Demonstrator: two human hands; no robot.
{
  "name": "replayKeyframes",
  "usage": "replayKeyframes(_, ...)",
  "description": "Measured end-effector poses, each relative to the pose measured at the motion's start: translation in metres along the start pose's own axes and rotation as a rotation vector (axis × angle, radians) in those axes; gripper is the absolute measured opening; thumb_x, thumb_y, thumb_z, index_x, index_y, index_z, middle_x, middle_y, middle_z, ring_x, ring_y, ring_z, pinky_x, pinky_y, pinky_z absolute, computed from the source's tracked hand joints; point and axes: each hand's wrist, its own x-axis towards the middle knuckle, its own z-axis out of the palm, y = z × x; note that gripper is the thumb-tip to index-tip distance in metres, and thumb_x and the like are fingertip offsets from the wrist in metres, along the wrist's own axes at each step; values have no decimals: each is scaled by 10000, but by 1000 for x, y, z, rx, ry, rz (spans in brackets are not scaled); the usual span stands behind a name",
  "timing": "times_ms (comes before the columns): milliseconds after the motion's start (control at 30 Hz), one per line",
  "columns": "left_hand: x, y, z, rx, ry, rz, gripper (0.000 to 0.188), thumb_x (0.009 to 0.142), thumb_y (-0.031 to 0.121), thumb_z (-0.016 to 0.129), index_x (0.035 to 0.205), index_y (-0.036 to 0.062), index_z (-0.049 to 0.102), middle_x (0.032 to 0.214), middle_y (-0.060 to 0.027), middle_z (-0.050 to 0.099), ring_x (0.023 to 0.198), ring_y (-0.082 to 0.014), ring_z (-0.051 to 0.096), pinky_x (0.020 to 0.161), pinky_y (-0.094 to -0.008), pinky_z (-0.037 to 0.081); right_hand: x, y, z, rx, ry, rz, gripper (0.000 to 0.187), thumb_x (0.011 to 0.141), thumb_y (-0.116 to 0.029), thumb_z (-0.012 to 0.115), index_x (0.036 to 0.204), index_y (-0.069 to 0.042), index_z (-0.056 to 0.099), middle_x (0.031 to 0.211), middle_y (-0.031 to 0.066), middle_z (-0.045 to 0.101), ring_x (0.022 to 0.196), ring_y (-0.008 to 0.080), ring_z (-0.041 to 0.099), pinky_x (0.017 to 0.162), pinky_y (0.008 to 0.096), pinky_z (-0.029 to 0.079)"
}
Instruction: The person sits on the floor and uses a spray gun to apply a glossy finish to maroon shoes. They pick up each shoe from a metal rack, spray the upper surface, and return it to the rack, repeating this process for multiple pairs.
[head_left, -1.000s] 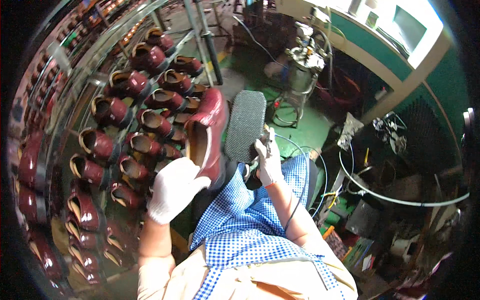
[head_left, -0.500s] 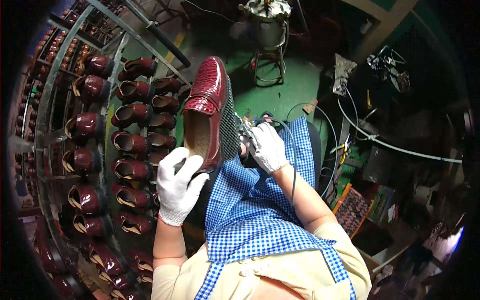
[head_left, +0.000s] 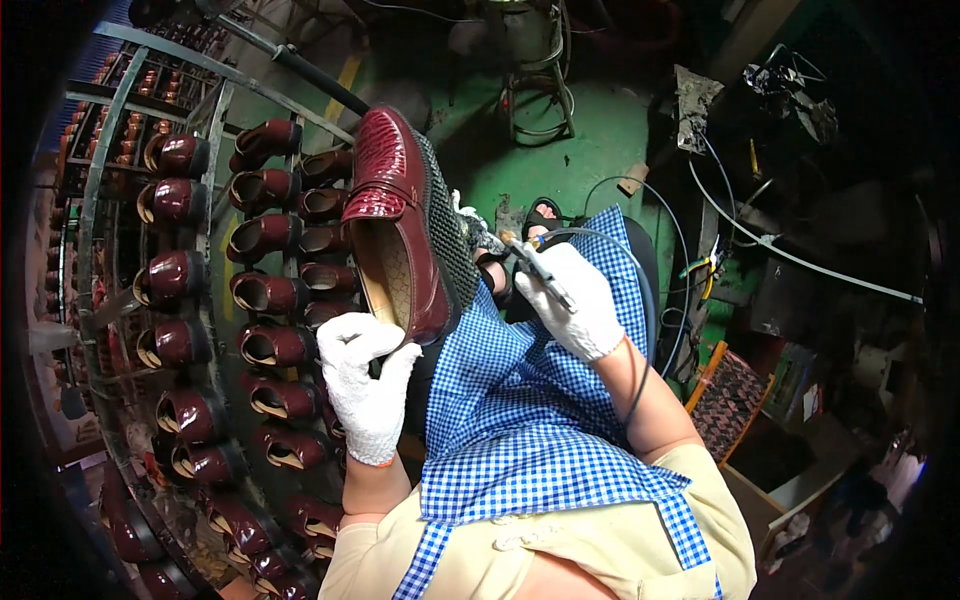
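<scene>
A glossy dark red loafer [head_left: 385, 190], its toe crocodile-textured and pointing away, is gripped at the heel by my white-gloved left hand [head_left: 368, 385]. The thumb and fingers close on the back rim, and the tan insole shows. A dark, ridged sole side faces right. In my white-gloved right hand [head_left: 582, 305] is a metal spray gun [head_left: 541, 274], held just right of the shoe with the fingers wrapped round it. A grey hose [head_left: 650, 300] loops from the gun past my wrist. The gun's front is partly lost against the cluttered background.
To the left, a metal rack [head_left: 115, 180] holds rows of similar dark red shoes [head_left: 268, 292]. A metal pot on a stand [head_left: 540, 95] is ahead on the green floor [head_left: 600, 130]. A woven-seat chair [head_left: 735, 395] stands right, near more hoses and pliers [head_left: 705, 268].
My right hand has moved right and slightly back with the spray gun, away from the shoe. The loafer has tilted left, its toe shifting left. My head view has shifted a little.
</scene>
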Motion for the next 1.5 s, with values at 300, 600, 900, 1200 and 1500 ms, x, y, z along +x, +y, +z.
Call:
replayKeyframes(300,-2,0,-12,256,-47,258,431,806,-36,882,1167,113,701,1173,-96,629,1072,-263,645,907,-366,536,3,-24,-43,450,-244,152,177,964,-215,782,1052,-73,721,886,104,659,810,285,675,735,380,544)
replayKeyframes(600,-7,-12,-26,245,-53,196,480,801,-114,855,1190,114,688,1205,-132,644,1070,-266,671,882,-356,554,-5,-21,-13,545,-203,30,215,947,-257,809,1065,-88,748,872,81,672,734,257,677,656,350,537)
replayKeyframes(900,-7,-16,-24,292,-27,265,506,761,-143,875,1174,102,714,1196,-135,669,1069,-276,693,898,-356,563,0,-27,1,514,-135,-5,201,929,-270,827,1007,-106,742,835,66,643,697,244,658,617,342,517)
replayKeyframes(1200,22,-7,-38,353,-199,420,450,729,-100,897,1113,105,782,1062,-119,738,958,-299,749,826,-360,603,-5,-34,-19,467,-240,46,198,947,-293,800,1003,-110,748,809,70,629,674,257,647,607,364,512)
replayKeyframes(1500,96,36,-23,312,-531,635,272,733,22,875,984,94,799,898,-53,665,718,-269,633,606,-368,475,-14,-34,-47,431,-249,80,213,953,-322,790,982,-115,750,810,75,665,682,253,662,616,357,529)
